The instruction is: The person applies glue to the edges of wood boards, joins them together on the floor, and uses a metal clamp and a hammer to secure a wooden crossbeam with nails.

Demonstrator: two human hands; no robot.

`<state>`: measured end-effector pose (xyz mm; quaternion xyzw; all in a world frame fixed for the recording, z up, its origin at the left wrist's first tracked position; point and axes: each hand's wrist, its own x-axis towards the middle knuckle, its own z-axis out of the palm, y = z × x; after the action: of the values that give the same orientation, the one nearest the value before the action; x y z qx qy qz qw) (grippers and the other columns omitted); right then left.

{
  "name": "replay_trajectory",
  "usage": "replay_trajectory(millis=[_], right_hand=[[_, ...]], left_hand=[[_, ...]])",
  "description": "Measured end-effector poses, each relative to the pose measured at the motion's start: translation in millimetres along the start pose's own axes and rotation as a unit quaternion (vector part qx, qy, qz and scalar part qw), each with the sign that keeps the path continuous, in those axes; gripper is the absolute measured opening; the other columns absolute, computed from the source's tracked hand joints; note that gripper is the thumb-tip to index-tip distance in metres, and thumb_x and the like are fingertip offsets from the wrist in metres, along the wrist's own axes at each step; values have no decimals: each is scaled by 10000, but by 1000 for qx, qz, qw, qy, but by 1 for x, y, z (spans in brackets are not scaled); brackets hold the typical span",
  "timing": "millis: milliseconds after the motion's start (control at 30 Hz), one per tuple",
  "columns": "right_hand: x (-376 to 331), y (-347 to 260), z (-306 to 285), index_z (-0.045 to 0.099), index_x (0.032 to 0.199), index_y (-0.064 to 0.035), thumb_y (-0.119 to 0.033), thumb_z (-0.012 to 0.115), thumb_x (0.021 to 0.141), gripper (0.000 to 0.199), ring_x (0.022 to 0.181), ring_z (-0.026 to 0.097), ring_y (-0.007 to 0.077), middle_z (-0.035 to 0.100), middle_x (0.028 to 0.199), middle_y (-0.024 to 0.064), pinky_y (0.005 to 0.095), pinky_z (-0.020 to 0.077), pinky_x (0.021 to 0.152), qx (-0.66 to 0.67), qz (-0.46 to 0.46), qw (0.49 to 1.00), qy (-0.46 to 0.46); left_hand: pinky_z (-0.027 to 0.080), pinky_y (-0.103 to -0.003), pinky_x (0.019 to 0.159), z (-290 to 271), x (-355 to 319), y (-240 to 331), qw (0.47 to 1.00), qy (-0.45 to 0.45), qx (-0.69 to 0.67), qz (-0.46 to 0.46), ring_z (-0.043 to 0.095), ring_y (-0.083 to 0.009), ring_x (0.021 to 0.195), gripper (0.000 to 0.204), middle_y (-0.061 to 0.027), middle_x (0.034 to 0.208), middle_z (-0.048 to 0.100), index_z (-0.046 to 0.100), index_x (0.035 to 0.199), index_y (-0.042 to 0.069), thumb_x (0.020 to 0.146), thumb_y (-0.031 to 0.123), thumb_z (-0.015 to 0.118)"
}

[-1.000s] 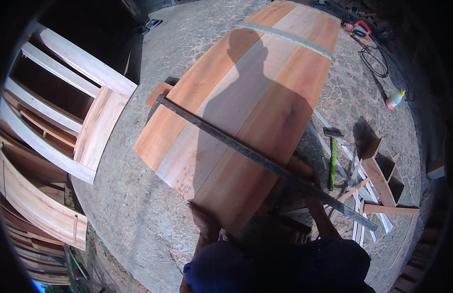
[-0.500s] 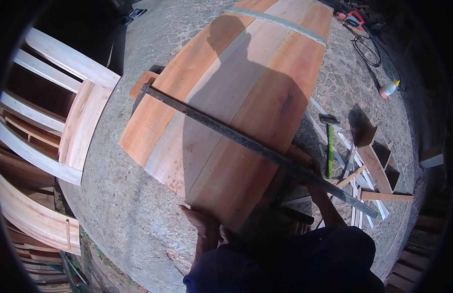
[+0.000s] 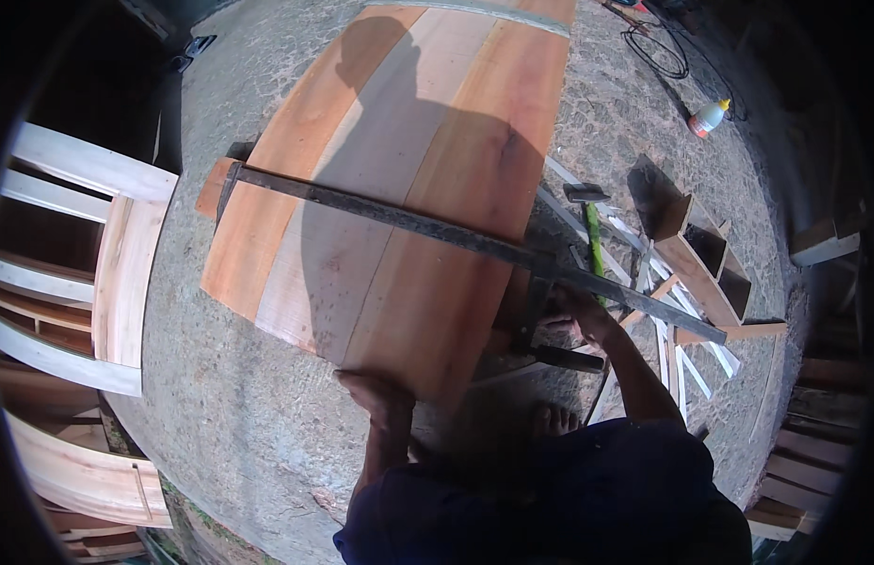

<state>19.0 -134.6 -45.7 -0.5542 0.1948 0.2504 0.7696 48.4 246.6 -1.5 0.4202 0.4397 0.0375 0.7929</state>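
Ideally, we steady the near end of the panel (image 3: 404, 141) with the left hand (image 3: 380, 394), clamp (image 3: 460, 236) square, right hand (image 3: 583, 314) beside it, both grips too hidden to tell.

The far end of the wooden panel (image 3: 357, 268) is cut off by the upper edge, as is most of the red tool (image 3: 636, 6). The left hand (image 3: 380, 394) shows at the panel's near edge — most of its fingers are out of sight. The right hand (image 3: 585, 316) is partly covered by the clamp bar (image 3: 634, 299); its hold is undetermined — deep shadow obscures the fingertips. Dark clothing (image 3: 550, 499) conceals most of the foot (image 3: 555, 419).
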Motion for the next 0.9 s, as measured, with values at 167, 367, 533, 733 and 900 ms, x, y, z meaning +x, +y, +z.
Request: replay_trajectory(millis=[167,367,533,733,900], right_hand=[[-17,9,11,412,1440,-90,-372,479,1037,496,1114,631,247,606,1290,119,417,514,958,76,-40,995,55],[-121,10,9,554,1350,-58,-169,553,1018,350,1063,582,132,629,1219,56,298,501,885,-18,-205,958,201],[-200,73,0,608,1277,-49,-114,592,980,305,947,659,187,689,1111,71,305,528,828,23,-303,922,241],[-240,6,-24,631,1186,-4,-78,609,948,250,743,627,177,647,843,122,325,505,662,-115,-249,910,311],[-253,-80,-78,660,1170,-18,-99,574,983,221,722,653,151,678,827,67,309,542,672,-354,-242,796,428]], left_hand=[[324,-518,1132,-25,18,-9,970,-229,-79,-22,378,-371,1357,795,-193,1529,308,286,1507,48,972,627,185],[269,-517,1142,-75,18,19,972,17,167,168,362,-351,1387,772,-161,1543,331,375,1458,66,967,657,297],[360,-509,1066,-36,1,83,944,-8,222,242,449,-353,1285,663,-181,1436,438,355,1473,67,969,487,450],[413,-465,976,37,-76,150,874,-155,258,382,527,-320,1166,590,-181,1316,525,432,1351,-26,977,421,516],[472,-362,761,54,-94,202,629,-142,494,583,575,-208,792,350,-134,994,641,624,1167,6,1030,271,440]])
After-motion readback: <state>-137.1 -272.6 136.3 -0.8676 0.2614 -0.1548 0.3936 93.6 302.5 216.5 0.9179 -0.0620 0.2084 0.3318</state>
